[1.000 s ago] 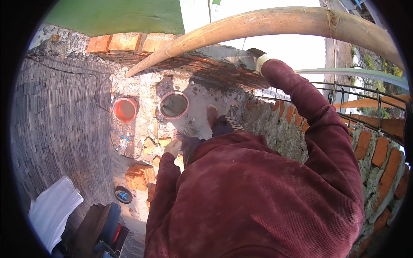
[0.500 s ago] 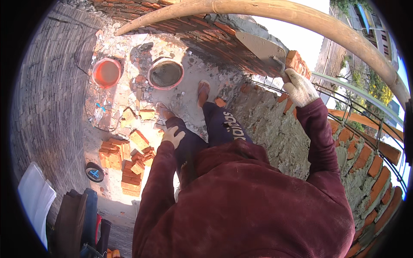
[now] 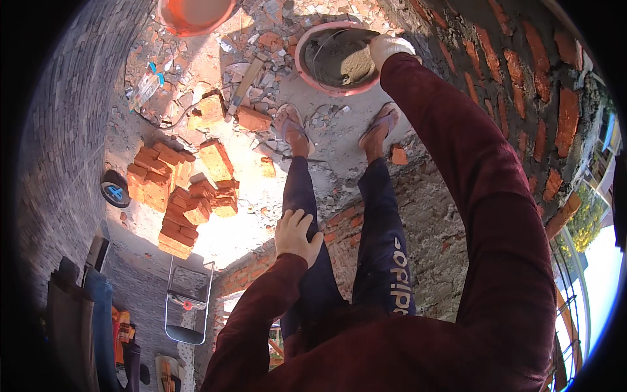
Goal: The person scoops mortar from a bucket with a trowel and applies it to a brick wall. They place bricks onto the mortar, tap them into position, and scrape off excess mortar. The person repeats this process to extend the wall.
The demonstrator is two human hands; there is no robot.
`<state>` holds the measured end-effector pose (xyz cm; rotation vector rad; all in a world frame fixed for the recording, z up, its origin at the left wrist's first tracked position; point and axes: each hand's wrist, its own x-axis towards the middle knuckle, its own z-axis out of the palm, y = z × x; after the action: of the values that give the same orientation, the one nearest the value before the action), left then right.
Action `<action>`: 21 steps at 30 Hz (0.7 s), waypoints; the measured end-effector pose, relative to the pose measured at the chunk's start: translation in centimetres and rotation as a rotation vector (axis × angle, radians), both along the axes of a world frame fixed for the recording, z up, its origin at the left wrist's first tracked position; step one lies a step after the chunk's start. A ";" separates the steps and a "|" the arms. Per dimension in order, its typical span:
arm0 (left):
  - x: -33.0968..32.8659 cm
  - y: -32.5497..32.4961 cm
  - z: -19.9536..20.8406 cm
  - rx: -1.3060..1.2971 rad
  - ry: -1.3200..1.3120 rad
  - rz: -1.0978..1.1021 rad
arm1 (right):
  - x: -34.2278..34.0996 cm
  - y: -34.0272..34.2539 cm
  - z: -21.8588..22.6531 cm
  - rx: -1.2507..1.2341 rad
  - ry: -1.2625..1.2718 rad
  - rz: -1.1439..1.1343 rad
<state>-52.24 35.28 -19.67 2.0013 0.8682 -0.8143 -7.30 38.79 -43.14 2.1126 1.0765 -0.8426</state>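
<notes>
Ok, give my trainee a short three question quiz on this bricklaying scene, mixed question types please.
1. True or false: the right hand reaches into the pink mortar pan.
2. Where does the left hand rest? A) on a brick B) on the person's left thigh C) on the hammer
3. Fill in: the loose bricks lie to the person's ____.

Key: 1 true; 2 B; 3 left.

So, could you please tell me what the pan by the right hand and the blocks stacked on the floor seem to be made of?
The round pan looks like pink plastic with a smooth rim, holding grey mortar. The stacked bricks look like fired clay: orange-red, matte, rough-edged. The right hand wears a pale, probably fabric, glove.
</notes>
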 end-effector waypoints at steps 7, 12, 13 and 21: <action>-0.6 1.0 -0.4 -0.042 -0.056 0.095 | -4.5 -3.4 -3.7 -0.029 0.239 -0.201; -1.0 1.1 -0.8 -0.103 -0.052 0.099 | -6.7 -13.2 -15.9 0.307 0.576 -0.375; -0.9 1.1 -0.7 -0.104 -0.036 0.100 | -7.5 -11.5 -14.6 0.286 0.657 -0.537; 0.3 1.3 -0.4 -0.063 -0.006 0.000 | -5.5 -9.7 -5.5 0.292 0.903 -1.148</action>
<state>-51.89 36.61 -20.10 1.9486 0.8288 -0.8251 -12.80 29.08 -48.61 2.5962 0.1854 -2.4475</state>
